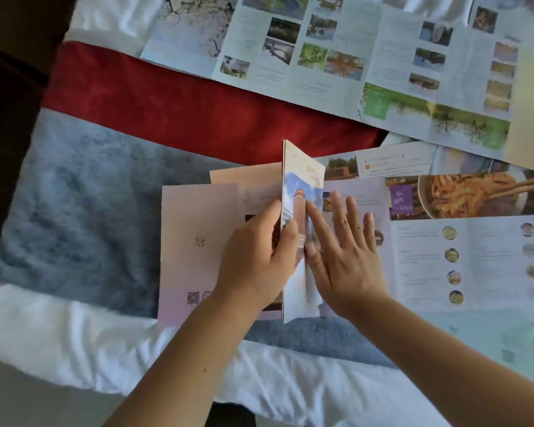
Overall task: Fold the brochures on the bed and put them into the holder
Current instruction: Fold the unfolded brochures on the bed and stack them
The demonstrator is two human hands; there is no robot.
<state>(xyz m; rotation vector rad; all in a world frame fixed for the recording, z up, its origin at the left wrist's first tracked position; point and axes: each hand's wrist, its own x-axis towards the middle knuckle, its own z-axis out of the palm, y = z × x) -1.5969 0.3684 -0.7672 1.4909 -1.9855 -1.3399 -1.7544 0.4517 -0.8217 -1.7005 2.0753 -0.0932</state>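
Bed [74,211], near edge: brochure [444,257] mid-fold; left hand [253,260] fingers [285,238] clamped on raised panel [302,186]; right hand [346,260] fingers [336,208] apart, pressed page. Next move called for flattening panel.

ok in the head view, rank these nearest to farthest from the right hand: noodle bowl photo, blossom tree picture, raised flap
1. raised flap, just left of the right hand, against its index finger
2. noodle bowl photo, up and to the right
3. blossom tree picture, far top left
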